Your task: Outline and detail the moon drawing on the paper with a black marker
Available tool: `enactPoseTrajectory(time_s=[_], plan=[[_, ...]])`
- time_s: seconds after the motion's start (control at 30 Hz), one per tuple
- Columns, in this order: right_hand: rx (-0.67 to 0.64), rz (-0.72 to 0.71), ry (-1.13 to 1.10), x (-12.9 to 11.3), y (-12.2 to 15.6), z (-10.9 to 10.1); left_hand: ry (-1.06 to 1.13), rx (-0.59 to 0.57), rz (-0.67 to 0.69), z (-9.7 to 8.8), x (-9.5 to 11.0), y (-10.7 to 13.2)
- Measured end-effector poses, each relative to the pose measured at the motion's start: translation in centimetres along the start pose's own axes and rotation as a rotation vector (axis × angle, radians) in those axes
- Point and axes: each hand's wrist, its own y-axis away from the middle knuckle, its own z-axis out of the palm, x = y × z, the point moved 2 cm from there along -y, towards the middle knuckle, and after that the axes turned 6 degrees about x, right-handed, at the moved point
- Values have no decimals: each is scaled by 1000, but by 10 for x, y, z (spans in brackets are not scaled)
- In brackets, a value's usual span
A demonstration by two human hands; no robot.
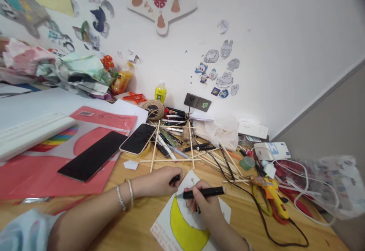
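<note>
A white sheet of paper (162, 224) with a yellow crescent moon (186, 234) drawn on it lies at the front of the table. My right hand (208, 207) is closed round a black marker (211, 192), its tip at the upper point of the moon. My left hand (162, 180) is curled beside the top left edge of the paper. Between its fingers shows a short black marker cap (175, 179). Reddish writing runs along the paper's lower left edge.
Wooden sticks tied into a square frame (155, 144) stand behind the paper, amid loose markers. To the right are a yellow glue gun (275, 197) and its black cord. A phone (138, 139) and a black tablet (94, 156) lie left, near a twine roll (154, 109).
</note>
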Motion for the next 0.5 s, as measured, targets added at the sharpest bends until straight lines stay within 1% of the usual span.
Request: enactPoseTrajectory(time_s=[0.2, 0.5], plan=[[9, -75, 82, -5, 5, -2, -1, -4, 18, 2, -3, -1], [-8, -15, 88, -3, 5, -2, -19, -23, 4, 2, -3, -1]])
